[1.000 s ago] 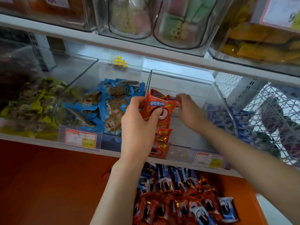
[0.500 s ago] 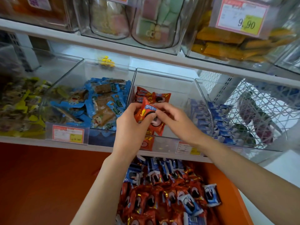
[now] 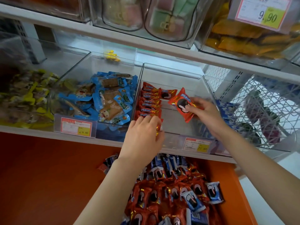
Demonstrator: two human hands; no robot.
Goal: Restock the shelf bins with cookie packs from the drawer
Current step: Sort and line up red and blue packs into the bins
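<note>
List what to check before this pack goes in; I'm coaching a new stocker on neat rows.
1. Pack secure in right hand: ok, thumb pinches its face.
2. Free space in bin right of the row: ok.
3. Row steadied: ok, left hand rests on its front end.
4. Pack matches the row: ok, both red.
5. Pack on edge like the row: not ok, it is tilted with its face up.
6. Drawer has more red packs: ok.
</note>
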